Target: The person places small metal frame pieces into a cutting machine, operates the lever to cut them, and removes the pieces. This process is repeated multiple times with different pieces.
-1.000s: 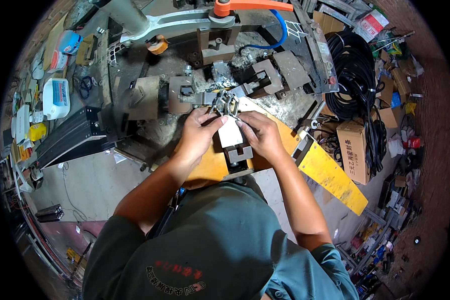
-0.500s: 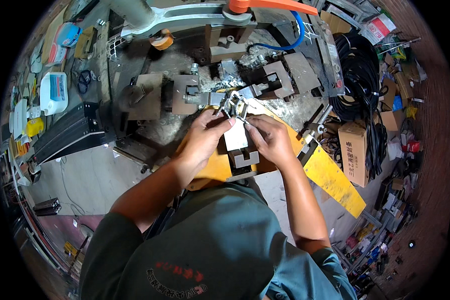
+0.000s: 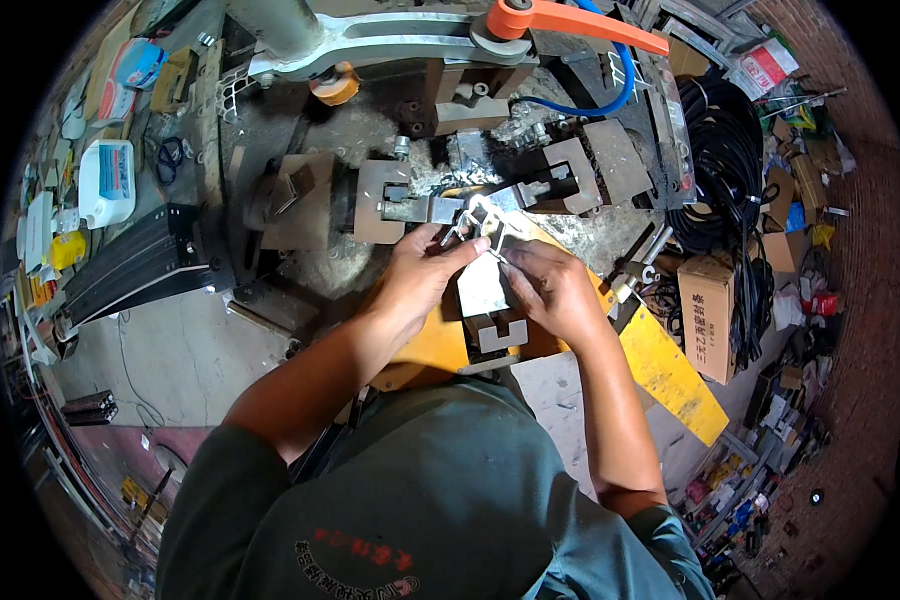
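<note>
Both my hands hold a shiny, hollow metal profile (image 3: 482, 218) at the middle of the machine. My left hand (image 3: 416, 280) is closed on its left side, thumb pressed against the front end. On the right side, my right hand (image 3: 552, 290) pinches the profile's lower edge between thumb and fingers. Directly below the profile lies a bright metal plate (image 3: 482, 288), and nearer to me a notched steel block (image 3: 498, 335). Sliding steel jaws point toward the profile: a left jaw (image 3: 380, 200) and a right jaw (image 3: 570, 178). My fingers hide part of the profile.
Overhead crosses a grey machine arm (image 3: 390, 42) with an orange lever (image 3: 580, 22) and blue hose (image 3: 625, 85). Yellow plates (image 3: 670, 375) flank the near side. At right are coiled black cable (image 3: 715, 150) and a cardboard box (image 3: 708, 315); at left, black profiles (image 3: 135, 265) and a white jug (image 3: 107, 185).
The whole scene has shifted slightly right and down in the picture. Both hands still hold the metal profile in nearly the same place over the machine.
</note>
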The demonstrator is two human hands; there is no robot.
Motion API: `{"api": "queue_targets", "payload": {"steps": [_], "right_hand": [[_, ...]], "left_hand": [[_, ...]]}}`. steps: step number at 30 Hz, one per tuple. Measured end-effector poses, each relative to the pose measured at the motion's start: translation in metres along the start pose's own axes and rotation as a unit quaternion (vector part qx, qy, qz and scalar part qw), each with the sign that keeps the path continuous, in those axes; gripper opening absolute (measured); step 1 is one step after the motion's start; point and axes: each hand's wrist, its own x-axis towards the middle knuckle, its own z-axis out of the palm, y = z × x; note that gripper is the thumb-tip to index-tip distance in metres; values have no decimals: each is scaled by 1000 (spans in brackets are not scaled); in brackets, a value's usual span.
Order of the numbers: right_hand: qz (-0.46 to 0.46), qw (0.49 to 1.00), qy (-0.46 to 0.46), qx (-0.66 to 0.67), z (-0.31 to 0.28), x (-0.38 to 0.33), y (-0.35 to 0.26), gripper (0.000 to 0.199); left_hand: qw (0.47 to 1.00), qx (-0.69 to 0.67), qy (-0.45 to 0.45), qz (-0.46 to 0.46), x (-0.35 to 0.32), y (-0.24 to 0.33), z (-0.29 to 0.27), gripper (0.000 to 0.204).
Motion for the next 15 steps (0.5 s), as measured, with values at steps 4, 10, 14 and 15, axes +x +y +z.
{"api": "queue_targets", "payload": {"steps": [4, 10, 14, 15], "right_hand": [[20, 999, 3, 26, 1, 0, -1, 17], [60, 995, 10, 77, 8, -4, 2, 18], [89, 986, 65, 125, 17, -18, 9, 19], [93, 984, 88, 124, 21, -26, 12, 19]], "left_hand": [[999, 45, 16, 8, 4, -4, 0, 32], [999, 38, 2, 11, 4, -1, -1, 34], [999, 40, -11, 18, 8, -5, -3, 34], [999, 41, -11, 17, 8, -4, -3, 34]]}}
